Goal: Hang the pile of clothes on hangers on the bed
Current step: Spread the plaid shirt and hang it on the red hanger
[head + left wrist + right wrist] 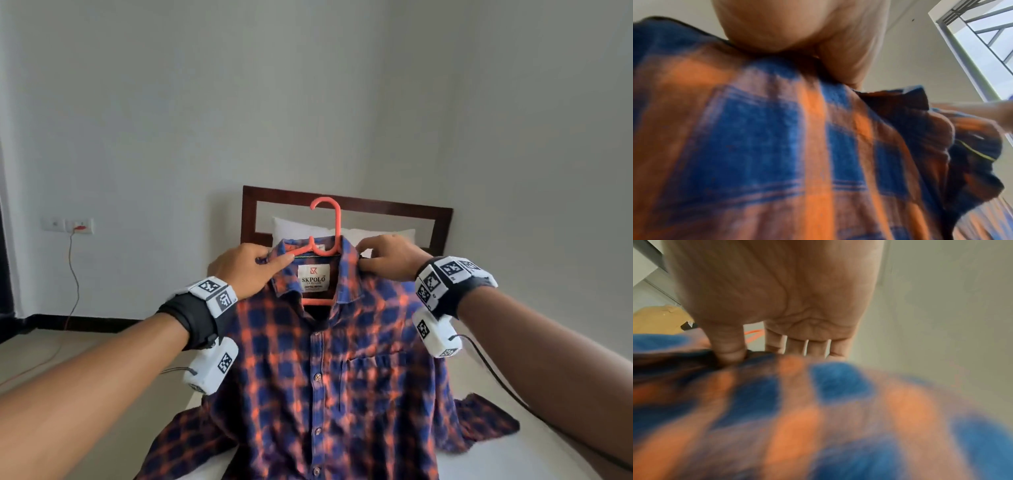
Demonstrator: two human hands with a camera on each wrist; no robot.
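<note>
A blue and orange plaid shirt (pixel 329 370) hangs on a coral plastic hanger (pixel 327 222), held up over the bed. Its buttoned front faces me and its sleeves trail onto the mattress. My left hand (pixel 246 270) pinches the left side of the collar and shoulder. My right hand (pixel 387 257) pinches the right shoulder beside the collar. The hanger's hook stands above the collar and its lower bar shows inside the neck opening. In the left wrist view the shirt (pixel 777 154) fills the frame under my hand (pixel 818 48). The right wrist view shows my thumb (pixel 731 352) pressed into the blurred fabric (pixel 818 418).
The white bed (pixel 534 455) lies below the shirt, with a dark wooden headboard (pixel 346 205) and a white pillow (pixel 291 229) behind. A wall socket (pixel 80 226) with a red cable is at the left. A yellow garment (pixel 657 319) shows in the right wrist view.
</note>
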